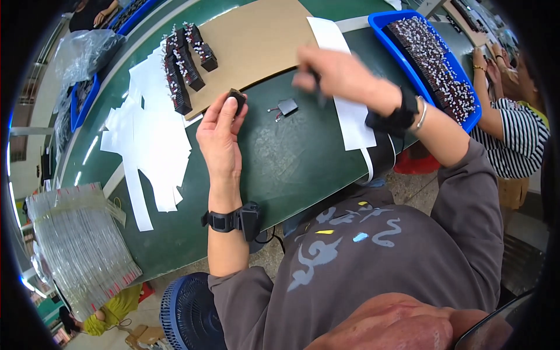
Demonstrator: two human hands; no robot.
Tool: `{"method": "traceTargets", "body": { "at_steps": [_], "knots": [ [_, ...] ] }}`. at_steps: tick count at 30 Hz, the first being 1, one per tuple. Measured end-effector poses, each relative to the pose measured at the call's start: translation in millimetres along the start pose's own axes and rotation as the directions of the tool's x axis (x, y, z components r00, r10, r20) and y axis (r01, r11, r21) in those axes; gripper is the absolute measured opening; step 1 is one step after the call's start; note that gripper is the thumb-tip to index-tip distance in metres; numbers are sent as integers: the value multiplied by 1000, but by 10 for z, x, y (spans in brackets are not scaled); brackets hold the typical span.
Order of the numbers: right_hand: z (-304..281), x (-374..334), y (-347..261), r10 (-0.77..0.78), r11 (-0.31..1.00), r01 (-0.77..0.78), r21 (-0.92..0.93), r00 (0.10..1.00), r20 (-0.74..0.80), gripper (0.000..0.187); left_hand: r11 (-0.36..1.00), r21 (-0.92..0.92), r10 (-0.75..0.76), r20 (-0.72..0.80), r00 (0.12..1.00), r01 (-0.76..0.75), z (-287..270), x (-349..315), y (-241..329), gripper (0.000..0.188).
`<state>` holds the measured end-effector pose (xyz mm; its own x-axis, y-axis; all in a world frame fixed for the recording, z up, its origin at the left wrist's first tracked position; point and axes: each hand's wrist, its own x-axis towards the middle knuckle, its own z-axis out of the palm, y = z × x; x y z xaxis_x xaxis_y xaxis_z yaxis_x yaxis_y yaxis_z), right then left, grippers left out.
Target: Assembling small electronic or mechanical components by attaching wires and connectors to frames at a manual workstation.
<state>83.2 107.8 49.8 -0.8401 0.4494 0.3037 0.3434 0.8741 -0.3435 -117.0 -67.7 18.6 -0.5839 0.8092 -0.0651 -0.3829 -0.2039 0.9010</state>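
My left hand [224, 125] pinches a small black block [237, 95] upright between thumb and fingers, above the front edge of a cardboard sheet. To its right, a flat dark battery-like piece [287, 107] lies on the green table, with thin wires and small white connectors at its left end. My right hand [333, 71] is smeared by motion over the right part of the cardboard and a white paper strip. Its fingers look curled around something dark, too blurred to name. Rows of similar black pieces [185, 67] with white connectors stand on the cardboard at the far left.
A blue tray [374, 23] full of similar pieces stands at the right. White paper sheets [154, 128] lie at the left, near a stack of clear plastic trays [81, 245]. The brown cardboard [256, 35] covers the far table. Another person in stripes [516, 131] works at the right.
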Motion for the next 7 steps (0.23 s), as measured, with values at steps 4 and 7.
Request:
{"method": "traceTargets", "body": {
  "at_steps": [4,7],
  "knots": [
    [-184,133,678,318,894,-338,-294,941,-116,35,1000,27,0,16,1000,-1,67,-6,-26,29],
    [93,249,807,320,900,-333,-282,943,-95,34,999,14,-41,35,999,41,57,-34,-55,31]
  ]
}}
